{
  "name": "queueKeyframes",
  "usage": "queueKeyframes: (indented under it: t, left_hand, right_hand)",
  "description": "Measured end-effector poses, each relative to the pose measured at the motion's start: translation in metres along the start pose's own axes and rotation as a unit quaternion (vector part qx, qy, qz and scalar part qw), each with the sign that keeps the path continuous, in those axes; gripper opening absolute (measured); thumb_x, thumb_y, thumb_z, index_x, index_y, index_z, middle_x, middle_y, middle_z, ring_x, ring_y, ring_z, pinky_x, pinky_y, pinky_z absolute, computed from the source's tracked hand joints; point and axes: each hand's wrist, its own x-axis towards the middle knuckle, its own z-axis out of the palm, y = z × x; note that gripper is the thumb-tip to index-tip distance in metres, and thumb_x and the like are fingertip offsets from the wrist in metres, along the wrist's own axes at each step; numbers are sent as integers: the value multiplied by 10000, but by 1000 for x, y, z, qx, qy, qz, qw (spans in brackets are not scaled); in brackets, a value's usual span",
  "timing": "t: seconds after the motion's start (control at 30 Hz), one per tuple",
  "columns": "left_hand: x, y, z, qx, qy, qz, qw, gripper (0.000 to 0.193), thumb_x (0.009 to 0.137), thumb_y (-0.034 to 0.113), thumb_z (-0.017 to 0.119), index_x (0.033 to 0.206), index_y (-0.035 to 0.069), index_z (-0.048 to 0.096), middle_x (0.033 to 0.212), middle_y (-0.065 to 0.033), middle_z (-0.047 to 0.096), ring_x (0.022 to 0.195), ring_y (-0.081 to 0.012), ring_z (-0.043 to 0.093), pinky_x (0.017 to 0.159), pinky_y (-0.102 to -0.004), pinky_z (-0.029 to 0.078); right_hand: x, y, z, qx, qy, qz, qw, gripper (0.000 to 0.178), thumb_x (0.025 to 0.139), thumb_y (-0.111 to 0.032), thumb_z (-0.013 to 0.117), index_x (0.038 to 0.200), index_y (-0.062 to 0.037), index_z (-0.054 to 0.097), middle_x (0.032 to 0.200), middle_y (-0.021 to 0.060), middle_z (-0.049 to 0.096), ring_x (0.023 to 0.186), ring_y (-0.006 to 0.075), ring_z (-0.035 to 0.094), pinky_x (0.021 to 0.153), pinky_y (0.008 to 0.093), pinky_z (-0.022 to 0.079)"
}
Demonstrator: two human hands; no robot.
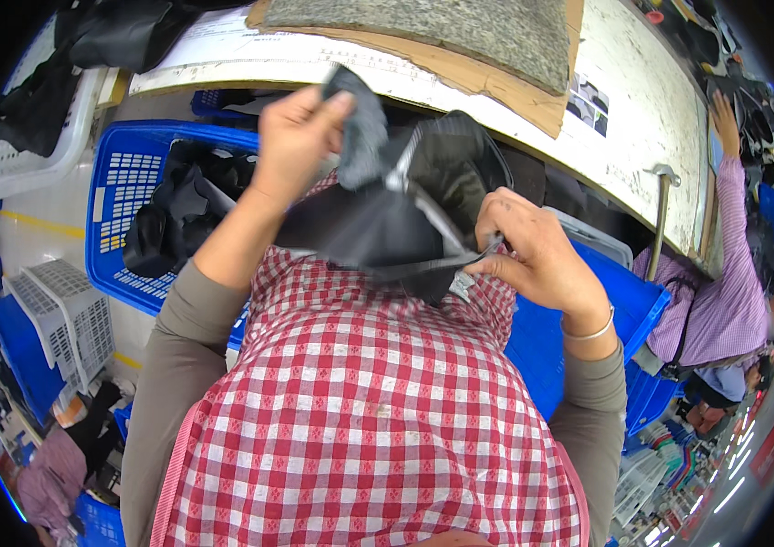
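At left, white plastic crates (63, 314) stand on the floor near a blue perforated basket (173, 126), which holds black leather-like cut pieces (182, 214). Next comes the left hand (296, 137), its thumb and fingers pinched on a fuzzy grey flap (361, 132). In the middle, in front of the checked apron (360, 365), hangs a black leather-like workpiece (373, 228), partly blurred; whether the flap is joined to it I cannot tell. The right hand (537, 242), well apart from the left, clamps the workpiece's lower right edge between thumb and fingers. The step in hand seems to be opening out or turning the workpiece; the next move would call for a firm grip on that edge while the flap is guided clear. Farther right, a hammer (662, 210) rests at the edge of the white counter (638, 137).
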Motion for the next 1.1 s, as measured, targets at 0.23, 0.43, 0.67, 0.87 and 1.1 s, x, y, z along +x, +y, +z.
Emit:
queueKeyframes:
  t: [0.23,0.43,0.67,0.87,1.1]
  left_hand:
    - [-19,41,-33,-181,-152,-76,969,620,916,75,741,1427,-34,408,1329,-196,547,1064,-280,669,854,-385,651]
    - [-55,80,9,322,-213,343,856,465,743,85,801,1181,69,648,1166,-111,613,1067,-311,611,852,-415,494]
    - [-48,53,9,402,-239,358,808,316,718,70,807,1014,92,696,981,-34,675,927,-239,659,728,-352,529]
    - [-6,47,-20,204,-78,-20,976,253,1001,192,653,841,-4,635,674,-19,585,625,-90,558,592,-299,468]
    - [1,-6,13,479,109,433,756,336,860,103,722,1183,61,641,1108,-99,658,1116,-290,592,934,-430,464]
  right_hand:
    - [-11,24,-7,116,122,179,969,322,799,-28,864,962,-54,588,895,-35,564,710,33,491,626,225,428]
    - [-20,31,-10,169,141,216,951,317,809,-67,875,966,-60,599,883,-55,560,717,13,483,628,199,409]
    - [-10,22,-18,132,77,213,965,330,796,-81,879,948,-61,587,848,-30,534,705,68,478,630,251,417]
    - [3,-10,1,-19,42,60,997,385,686,2,865,880,-55,537,874,50,540,865,246,541,776,350,460]
    - [10,-4,-2,-5,89,219,972,370,735,-13,880,933,-49,569,871,18,560,744,99,524,646,280,463]
